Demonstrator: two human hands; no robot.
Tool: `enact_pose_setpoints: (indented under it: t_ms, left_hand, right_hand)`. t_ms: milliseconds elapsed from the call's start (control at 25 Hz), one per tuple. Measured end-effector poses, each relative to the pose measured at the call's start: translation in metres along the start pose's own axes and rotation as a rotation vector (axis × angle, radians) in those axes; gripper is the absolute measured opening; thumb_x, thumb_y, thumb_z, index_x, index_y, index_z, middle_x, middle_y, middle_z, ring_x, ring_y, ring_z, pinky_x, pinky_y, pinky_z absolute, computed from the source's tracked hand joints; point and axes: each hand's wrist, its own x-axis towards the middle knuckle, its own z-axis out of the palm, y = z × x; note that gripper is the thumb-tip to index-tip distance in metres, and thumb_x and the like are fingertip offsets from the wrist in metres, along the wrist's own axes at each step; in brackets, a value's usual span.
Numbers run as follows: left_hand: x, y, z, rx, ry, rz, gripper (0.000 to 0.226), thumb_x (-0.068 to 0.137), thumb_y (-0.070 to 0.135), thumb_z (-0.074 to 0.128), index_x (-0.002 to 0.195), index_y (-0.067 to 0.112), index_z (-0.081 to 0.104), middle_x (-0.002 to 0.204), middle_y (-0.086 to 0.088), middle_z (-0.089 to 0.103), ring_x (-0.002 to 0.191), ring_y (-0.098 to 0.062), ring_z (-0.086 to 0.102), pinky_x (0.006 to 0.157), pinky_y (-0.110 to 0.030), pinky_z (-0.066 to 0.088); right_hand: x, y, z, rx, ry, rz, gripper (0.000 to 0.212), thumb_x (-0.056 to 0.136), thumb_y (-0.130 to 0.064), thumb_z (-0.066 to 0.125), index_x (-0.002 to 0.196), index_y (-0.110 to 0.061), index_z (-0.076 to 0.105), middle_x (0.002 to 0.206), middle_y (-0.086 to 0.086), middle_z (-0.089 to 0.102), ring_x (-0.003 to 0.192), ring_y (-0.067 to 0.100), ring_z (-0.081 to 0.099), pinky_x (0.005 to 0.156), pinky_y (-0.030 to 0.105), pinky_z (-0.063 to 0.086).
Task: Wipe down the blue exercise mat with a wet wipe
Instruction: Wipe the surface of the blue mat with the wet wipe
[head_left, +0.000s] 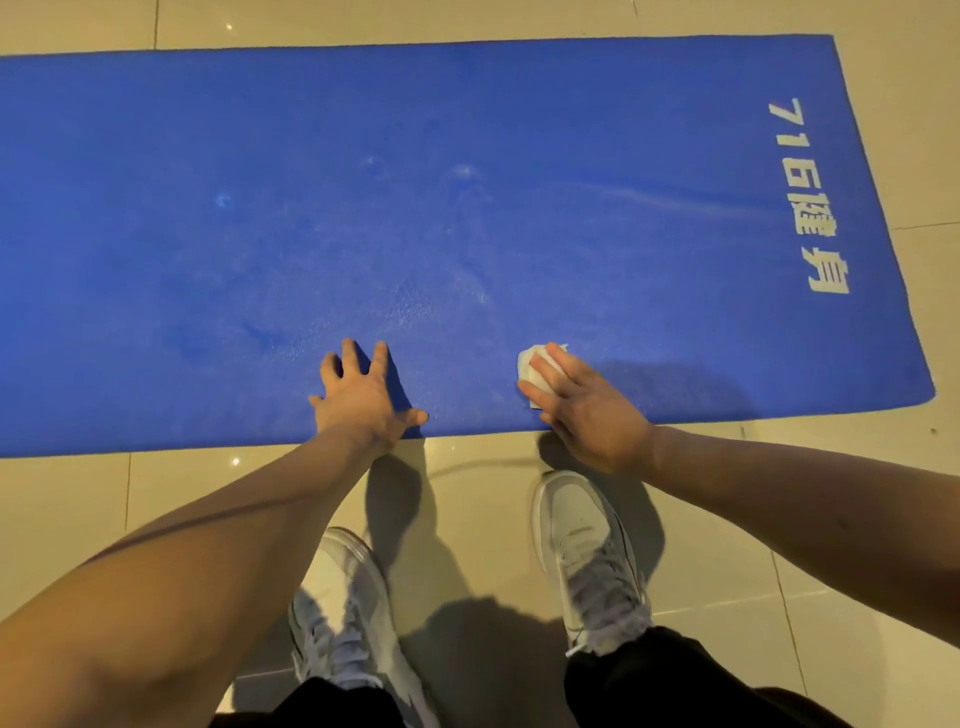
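— Looking down from the head view, where's the blue exercise mat (467, 208)?
— Flat on the tiled floor (197, 499), white lettering at its right end.
— And the wet wipe (531, 365)?
— On the mat near its near edge, under the right hand (587, 410), whose fingers (563, 364) are straight and pressing it down.
— The left hand (363, 400)?
— Spread flat on the mat, holding nothing. White sneakers (587, 545) stand just behind.

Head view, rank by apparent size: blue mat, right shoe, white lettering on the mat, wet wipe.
1. blue mat, by far the largest
2. right shoe and white lettering: look alike, and the shoe is nearer the camera, so unranked
3. wet wipe, partly under the right hand
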Motion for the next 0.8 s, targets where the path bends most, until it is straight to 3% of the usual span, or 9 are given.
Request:
enact_pose_setpoints:
  t_ms: [80, 160, 280, 440, 520, 680, 800]
  left_hand:
    - [0.001, 0.003, 0.000, 0.004, 0.004, -0.019, 0.114, 0.077, 0.071, 0.070, 0.160, 0.033, 0.002, 0.164, -0.002, -0.005, 0.151, -0.035, -0.001, 0.113, -0.064, 0.031]
    - [0.004, 0.007, 0.000, 0.014, 0.002, -0.035, 0.116, 0.075, 0.072, 0.071, 0.160, 0.034, 0.002, 0.164, -0.002, -0.004, 0.151, -0.035, -0.001, 0.113, -0.063, 0.032]
    - [0.005, 0.007, 0.000, 0.021, -0.014, -0.050, 0.117, 0.075, 0.072, 0.071, 0.160, 0.035, 0.000, 0.164, -0.002, -0.006, 0.151, -0.035, -0.002, 0.113, -0.063, 0.033]
    - [0.007, 0.008, 0.001, 0.029, -0.020, -0.064, 0.118, 0.075, 0.073, 0.071, 0.160, 0.036, -0.002, 0.166, -0.001, -0.008, 0.152, -0.035, -0.004, 0.113, -0.063, 0.033]
    - [0.007, 0.008, 0.001, 0.033, -0.026, -0.066, 0.119, 0.074, 0.073, 0.072, 0.160, 0.036, -0.002, 0.166, -0.001, -0.008, 0.152, -0.035, -0.004, 0.113, -0.063, 0.033]
    - [0.007, 0.008, -0.002, 0.022, -0.028, -0.057, 0.121, 0.073, 0.072, 0.074, 0.160, 0.035, -0.002, 0.165, -0.002, -0.005, 0.151, -0.035, -0.002, 0.111, -0.064, 0.034]
    - [0.006, 0.008, -0.001, 0.024, -0.022, -0.061, 0.121, 0.073, 0.070, 0.075, 0.160, 0.034, -0.001, 0.164, -0.003, -0.004, 0.150, -0.035, -0.001, 0.111, -0.065, 0.033]
  right_hand:
    - [-0.005, -0.010, 0.002, 0.004, -0.092, 0.081, 0.057, 0.104, -0.046, 0.018, 0.157, -0.024, 0.025, 0.164, 0.015, 0.012, 0.151, 0.043, 0.002, 0.121, 0.058, 0.010]
    - [-0.002, -0.024, 0.000, 0.021, -0.117, 0.137, 0.068, 0.100, -0.054, 0.007, 0.158, -0.022, 0.019, 0.165, 0.017, 0.006, 0.151, 0.044, -0.003, 0.121, 0.058, 0.007]
    - [0.020, -0.057, -0.001, 0.104, -0.040, 0.083, 0.070, 0.101, -0.051, 0.019, 0.157, -0.007, 0.022, 0.165, 0.016, 0.011, 0.152, 0.039, 0.002, 0.122, 0.054, 0.011]
    - [0.051, -0.091, 0.000, 0.073, -0.077, -0.027, 0.068, 0.106, -0.047, 0.024, 0.159, -0.010, 0.002, 0.166, 0.008, -0.009, 0.152, 0.028, -0.015, 0.124, 0.041, -0.007]
    - [0.048, -0.084, 0.000, 0.023, -0.063, -0.054, 0.067, 0.106, -0.045, 0.025, 0.159, -0.009, 0.004, 0.167, 0.008, -0.007, 0.153, 0.027, -0.013, 0.125, 0.041, -0.004]
    - [0.008, -0.037, -0.001, -0.009, -0.017, -0.113, 0.063, 0.103, -0.036, 0.028, 0.156, -0.002, 0.022, 0.165, 0.014, 0.016, 0.153, 0.032, 0.009, 0.124, 0.045, 0.013]
    - [-0.017, -0.015, 0.000, -0.008, -0.042, -0.099, 0.062, 0.104, -0.035, 0.025, 0.156, -0.001, 0.020, 0.164, 0.014, 0.016, 0.152, 0.033, 0.011, 0.122, 0.047, 0.018]
